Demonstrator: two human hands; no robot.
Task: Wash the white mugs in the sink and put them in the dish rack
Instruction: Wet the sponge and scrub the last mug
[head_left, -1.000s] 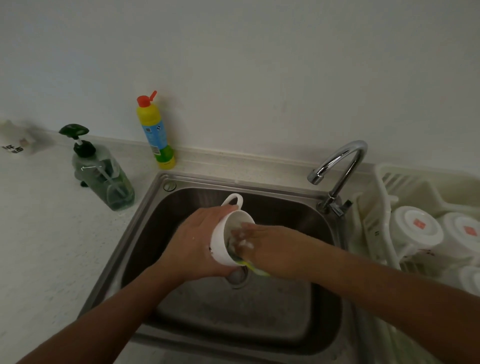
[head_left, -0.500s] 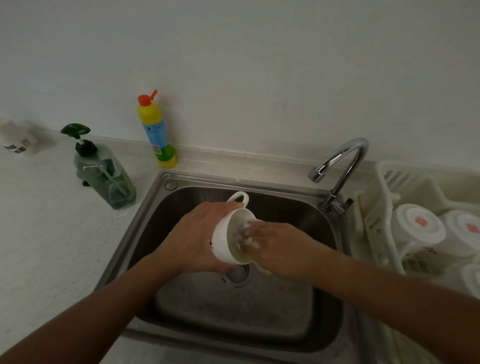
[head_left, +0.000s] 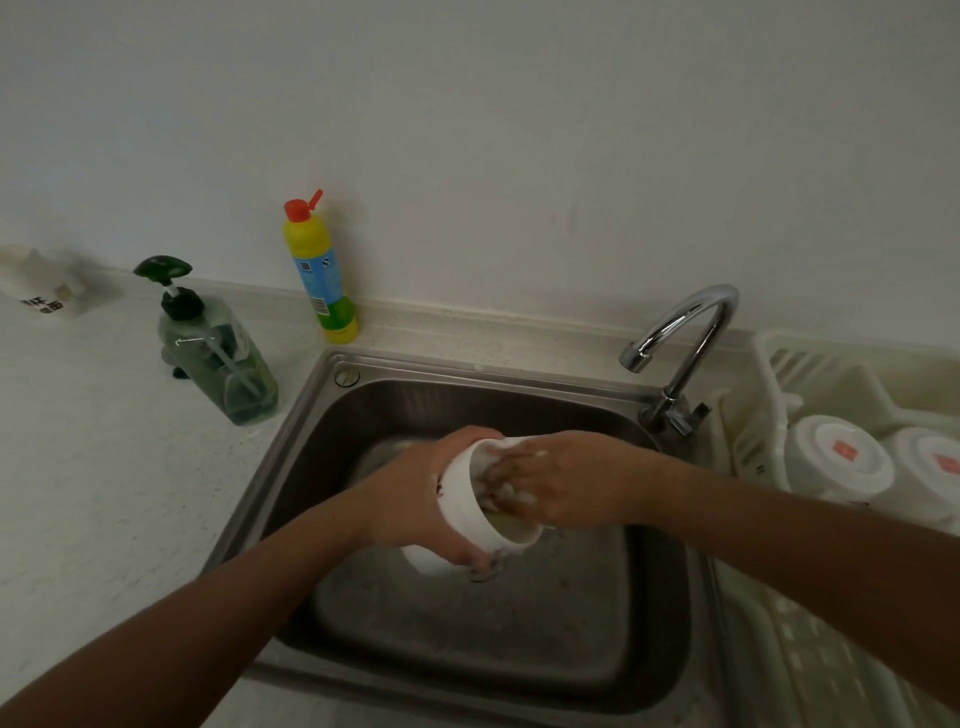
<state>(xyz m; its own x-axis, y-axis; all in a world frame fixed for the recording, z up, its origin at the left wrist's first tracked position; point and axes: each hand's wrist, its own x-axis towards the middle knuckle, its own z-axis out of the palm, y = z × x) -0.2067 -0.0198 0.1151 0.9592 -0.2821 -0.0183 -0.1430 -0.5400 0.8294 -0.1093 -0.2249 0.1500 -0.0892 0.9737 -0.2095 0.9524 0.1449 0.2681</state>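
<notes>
Speckled pale countertop runs along a plain white wall, and a steel sink is set into it right in front of me. I hold a white mug over the basin, just above the drain, tipped on its side so that its mouth faces right. My left hand wraps round the mug's body from the left, fingers curled underneath and thumb over the top, gripping it firmly. My right hand comes in from the right with its fingers pushed into the mug's mouth, bunched on a yellow-green sponge whose edge shows at the lower rim; white foam clings to my fingertips. At the far right corner of the sink a curved chrome tap stands with its spout pointing left over the basin. Just right of the sink sits a white plastic dish rack, and two more white mugs stand upside down in it side by side, the left rack mug and the right rack mug, each with a red sticker on its upturned base. Left of the sink a clear pump bottle with a dark green head holds green liquid, and farther back, against the wall, a yellow bottle with a red cap stands upright. A white thing with dark lettering at the far left edge is too blurred for me to tell what it is
</notes>
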